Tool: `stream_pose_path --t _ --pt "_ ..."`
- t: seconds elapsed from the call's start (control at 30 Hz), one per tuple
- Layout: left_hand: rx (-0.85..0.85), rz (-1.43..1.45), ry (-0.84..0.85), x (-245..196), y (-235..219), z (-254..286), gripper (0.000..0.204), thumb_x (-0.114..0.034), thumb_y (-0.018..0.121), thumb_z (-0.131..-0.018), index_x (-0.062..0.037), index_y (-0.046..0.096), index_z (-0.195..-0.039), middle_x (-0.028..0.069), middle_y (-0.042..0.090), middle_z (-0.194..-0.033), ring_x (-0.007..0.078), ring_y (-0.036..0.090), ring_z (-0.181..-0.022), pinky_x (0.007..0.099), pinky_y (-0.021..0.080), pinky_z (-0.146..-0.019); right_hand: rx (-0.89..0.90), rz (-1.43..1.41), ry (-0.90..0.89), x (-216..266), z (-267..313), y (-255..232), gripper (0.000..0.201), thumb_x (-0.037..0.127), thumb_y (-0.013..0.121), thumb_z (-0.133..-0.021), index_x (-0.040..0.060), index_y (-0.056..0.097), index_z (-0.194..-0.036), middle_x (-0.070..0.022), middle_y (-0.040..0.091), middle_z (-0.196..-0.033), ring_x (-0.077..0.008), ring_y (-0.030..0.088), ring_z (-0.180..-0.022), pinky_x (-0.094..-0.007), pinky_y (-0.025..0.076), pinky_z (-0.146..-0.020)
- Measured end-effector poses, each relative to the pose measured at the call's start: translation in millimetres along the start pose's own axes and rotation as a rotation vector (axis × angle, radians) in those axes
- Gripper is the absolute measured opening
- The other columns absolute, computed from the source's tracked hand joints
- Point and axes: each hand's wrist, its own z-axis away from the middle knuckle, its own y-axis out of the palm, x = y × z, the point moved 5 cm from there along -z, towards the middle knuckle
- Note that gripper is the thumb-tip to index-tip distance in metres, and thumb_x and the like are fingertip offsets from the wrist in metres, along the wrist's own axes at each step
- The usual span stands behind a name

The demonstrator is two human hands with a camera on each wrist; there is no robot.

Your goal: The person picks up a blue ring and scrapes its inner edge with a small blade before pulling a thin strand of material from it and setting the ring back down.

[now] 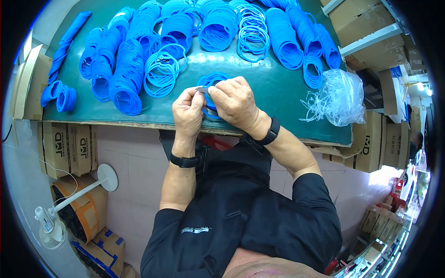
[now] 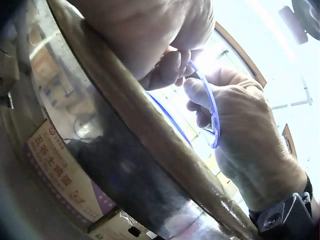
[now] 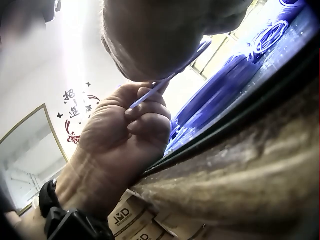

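Note:
My left hand (image 1: 187,113) pinches a thin blue ring (image 2: 212,107) between thumb and fingers, close above the table's front edge. Right beside it, my right hand (image 1: 234,102) has its fingers curled in, thumb side toward the left fingertips. A small grey, flat, blade-like piece (image 1: 203,90) shows between the two hands, at the right thumb and finger. In the right wrist view the ring's edge (image 3: 145,98) runs from the left fingers up past the right hand. Several blue rings (image 1: 213,76) lie on the green table (image 1: 259,99) beneath and behind the hands, partly covered by them.
Long stacks of blue rings (image 1: 126,90) line the back and left of the table. Looser rings (image 1: 160,76) lie nearer the hands. A clear plastic bag (image 1: 343,97) sits at the right. Cardboard boxes (image 1: 69,148) and a white stand (image 1: 83,192) are below on the left.

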Motion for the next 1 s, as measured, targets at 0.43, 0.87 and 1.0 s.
stream_pose_path --t 0.43,0.87,1.0 --pt "-0.013 0.019 -0.008 -0.1 -2.3 -0.2 0.011 -0.008 0.062 -0.105 0.0000 0.069 -0.106 -0.0012 0.063 -0.080 0.0025 0.051 -0.062 0.0186 0.036 -0.052 0.047 0.001 0.012 -2.7 1.4 -1.5 0.019 0.003 0.071 -0.075 0.0069 0.069 -0.093 -0.0023 0.062 -0.079 -0.0216 0.063 -0.069 -0.0372 0.045 -0.068" --pt "-0.014 0.052 0.003 0.3 -3.2 -0.5 0.013 -0.010 0.063 -0.105 0.0001 0.070 -0.108 -0.0010 0.063 -0.080 0.0022 0.051 -0.062 0.0181 0.036 -0.052 -0.031 -0.011 -0.002 -2.3 0.9 0.6 0.007 0.009 0.066 -0.078 0.0105 0.063 -0.085 -0.0013 0.054 -0.074 -0.0206 0.058 -0.067 -0.0369 0.042 -0.067" --pt "-0.006 0.023 -0.004 1.5 -2.5 -0.3 0.013 -0.011 0.064 -0.105 0.0002 0.070 -0.109 -0.0011 0.063 -0.080 0.0023 0.051 -0.061 0.0183 0.036 -0.052 -0.064 0.009 0.012 -3.5 -0.3 -1.1 0.007 0.009 0.066 -0.078 0.0108 0.063 -0.084 -0.0011 0.054 -0.074 -0.0204 0.059 -0.068 -0.0366 0.042 -0.067"
